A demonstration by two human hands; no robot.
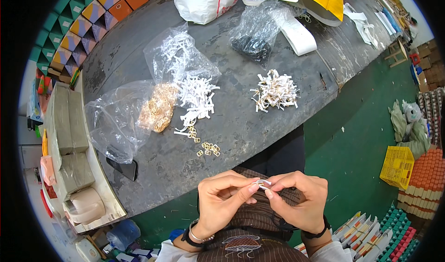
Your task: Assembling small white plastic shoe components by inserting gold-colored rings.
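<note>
Above my lap, my left hand [225, 198] and my right hand [302, 198] meet fingertip to fingertip. Both pinch a short white strap [264, 182], which curves between them. A bit of gold shows at the strap, likely a small buckle, mostly hidden by my fingers. On the dark table ahead lie several loose gold buckles [209, 149]. Behind them spreads a pile of white straps [197, 95], partly spilling from a clear bag [174, 49]. To the right sits a heap of white straps with gold buckles on them [276, 90].
An open clear bag of gold buckles [159, 107] lies left of the straps. A black phone [123, 168] rests by the table's left edge. Farther back are a plastic bag with black contents [252, 42] and a white bag [206, 2]. A yellow crate [397, 167] stands on the green floor.
</note>
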